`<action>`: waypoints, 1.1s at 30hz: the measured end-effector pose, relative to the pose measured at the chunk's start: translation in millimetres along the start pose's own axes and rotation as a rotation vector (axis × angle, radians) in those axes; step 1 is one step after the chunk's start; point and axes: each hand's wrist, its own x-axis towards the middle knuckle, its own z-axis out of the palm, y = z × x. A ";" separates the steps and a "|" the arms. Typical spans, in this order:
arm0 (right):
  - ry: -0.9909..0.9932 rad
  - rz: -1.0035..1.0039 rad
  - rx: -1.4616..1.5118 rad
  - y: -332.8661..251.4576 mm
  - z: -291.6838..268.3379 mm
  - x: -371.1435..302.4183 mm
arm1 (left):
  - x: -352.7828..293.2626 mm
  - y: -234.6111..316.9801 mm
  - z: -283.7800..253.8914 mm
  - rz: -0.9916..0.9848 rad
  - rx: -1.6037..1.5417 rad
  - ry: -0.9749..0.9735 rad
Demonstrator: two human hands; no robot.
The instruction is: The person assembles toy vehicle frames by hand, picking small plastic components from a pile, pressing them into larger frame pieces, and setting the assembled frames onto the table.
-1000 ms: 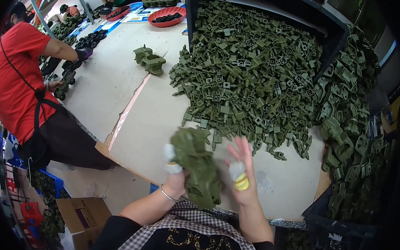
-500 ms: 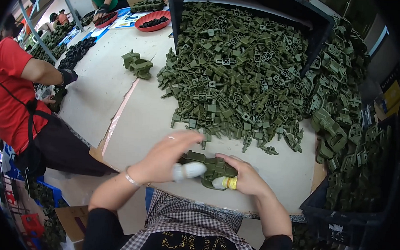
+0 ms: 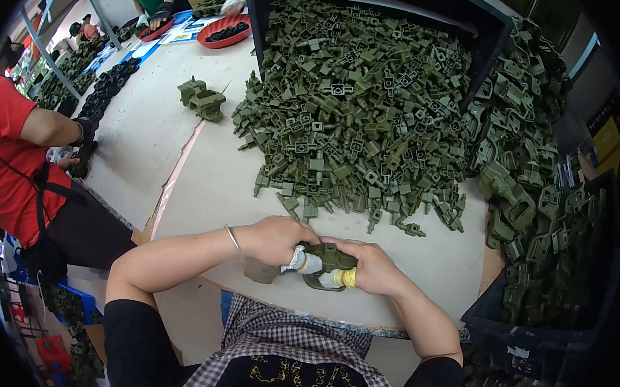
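Observation:
Close to the table's front edge, both hands grip one dark green plastic toy vehicle body (image 3: 329, 253). My left hand (image 3: 274, 239) is closed at its left end, the thumb wrapped in white. Around the right end my right hand (image 3: 377, 267) is closed, its thumb covered in white with yellow tape. Fingers hide much of the body, and I cannot tell whether a small part is between them. Just beyond lies a big heap of small green plastic parts (image 3: 356, 119). A similar green toy vehicle body (image 3: 201, 100) rests farther off on the left.
More green vehicle bodies (image 3: 516, 197) are piled along the right, above a dark bin (image 3: 526, 345). A black-framed box (image 3: 497, 35) surrounds the heap's far side. At left a person in a red shirt (image 3: 19, 129) works; red trays (image 3: 224, 31) hold black parts.
My left hand has come down and right from above the vehicle body and now closes on its left end. My right hand keeps its hold. The whole view has shifted slightly.

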 end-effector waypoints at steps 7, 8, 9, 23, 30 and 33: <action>-0.086 -0.005 0.055 0.2 -16.0 11.2 | -16.6 -19.9 -4.5 0.041 -0.236 0.105; -0.097 -0.046 0.009 1.9 -22.5 11.3 | -29.8 -26.2 -8.4 0.054 -0.348 0.220; -0.105 -0.059 0.012 2.0 -26.3 10.2 | -41.0 -31.6 -12.1 0.066 -0.459 0.338; 0.267 -0.517 -0.548 -59.4 28.7 49.3 | -63.3 -49.0 85.6 0.003 -0.767 0.662; 0.203 -0.315 -0.539 -57.1 39.3 52.2 | -63.4 -43.3 86.9 -0.001 -0.740 0.686; 0.188 -0.330 -0.552 -62.6 35.6 56.7 | -65.1 -39.4 88.2 0.051 -0.813 0.692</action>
